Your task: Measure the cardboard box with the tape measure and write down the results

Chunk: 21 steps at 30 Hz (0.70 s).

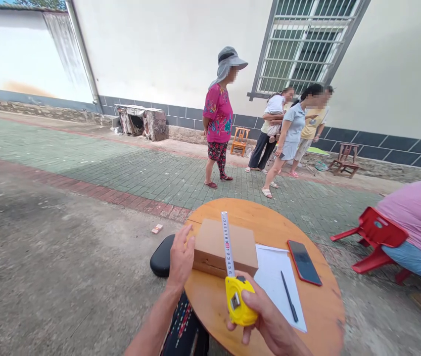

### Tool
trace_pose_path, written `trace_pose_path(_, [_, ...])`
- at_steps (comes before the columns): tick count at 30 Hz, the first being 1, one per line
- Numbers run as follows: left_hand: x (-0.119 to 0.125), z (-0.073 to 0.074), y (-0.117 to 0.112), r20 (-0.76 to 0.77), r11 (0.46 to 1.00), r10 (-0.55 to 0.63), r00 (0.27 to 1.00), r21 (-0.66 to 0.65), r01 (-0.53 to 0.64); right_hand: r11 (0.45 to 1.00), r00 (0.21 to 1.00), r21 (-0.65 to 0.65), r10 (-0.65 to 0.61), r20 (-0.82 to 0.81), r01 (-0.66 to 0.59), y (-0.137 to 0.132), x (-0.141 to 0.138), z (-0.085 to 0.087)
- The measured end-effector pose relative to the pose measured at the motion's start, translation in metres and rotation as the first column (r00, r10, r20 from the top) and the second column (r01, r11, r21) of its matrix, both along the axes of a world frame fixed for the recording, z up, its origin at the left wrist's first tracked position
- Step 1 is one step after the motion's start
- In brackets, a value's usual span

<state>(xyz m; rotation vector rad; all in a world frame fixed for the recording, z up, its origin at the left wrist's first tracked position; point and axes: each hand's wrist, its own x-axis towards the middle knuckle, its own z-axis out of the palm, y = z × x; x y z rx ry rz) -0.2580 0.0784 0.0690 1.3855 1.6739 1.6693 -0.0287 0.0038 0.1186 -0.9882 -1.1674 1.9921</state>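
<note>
- The person's right hand [264, 309] wraps around a yellow tape measure [237, 302], thumb on its side, between 7 and 8 o'clock on the round wooden table [321, 309], taking 12 as the far side.
- From the tape measure, the extended blade [226, 242] points just left of 12 o'clock, lying across the view of the brown box [208, 240], its tip past the box's far edge; whether blade and box touch cannot be told.
- The brown box sits on the table at 10 o'clock.
- The left hand [181, 254] is spread with fingers apart, just beside the box at 9 to 10 o'clock; contact cannot be told.
- A black case [161, 258] shows just outside the table's edge, also at 9 to 10 o'clock, partly behind the left hand.
- White paper [269, 287] lies at 3 to 4 o'clock, with a dark pen [289, 296] on it.
- A phone [304, 262] lies between 2 and 3 o'clock.
- Beyond, a person in a hat [219, 113] stands towards 11 o'clock.
</note>
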Motion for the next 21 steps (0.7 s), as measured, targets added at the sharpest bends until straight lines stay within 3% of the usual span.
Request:
trace_pose_path(2, [-0.002,0.015,-0.007,0.15,0.994,-0.105,0.983,-0.016,0.108,0.998,0.996,-0.006,0.059,0.071,-0.059,-0.007,0.01,-0.005])
trace_pose_path(5, [0.001,0.035,-0.016,0.361,0.966,-0.235,0.903,-0.013,0.257,0.985,0.972,-0.041,0.171,0.158,-0.167,-0.016,0.019,-0.014])
trace_pose_path(9, [0.004,0.045,-0.027,0.441,0.933,-0.314,0.841,-0.022,0.36,0.958,0.936,-0.01,0.281,0.213,-0.286,-0.025,0.023,-0.016])
trace_pose_path(13, [0.007,0.04,-0.042,0.427,0.934,-0.283,0.859,-0.08,0.348,0.968,0.925,0.096,0.19,0.33,-0.233,-0.029,0.027,-0.01])
trace_pose_path(17, [0.027,0.031,-0.06,0.392,0.89,-0.356,0.848,-0.134,0.435,0.97,0.887,0.189,0.049,0.459,-0.151,-0.024,0.025,-0.006])
trace_pose_path(21, [0.047,0.02,-0.076,0.306,0.887,-0.381,0.873,-0.146,0.438,0.906,0.767,0.382,-0.113,0.632,-0.181,-0.015,0.017,0.005])
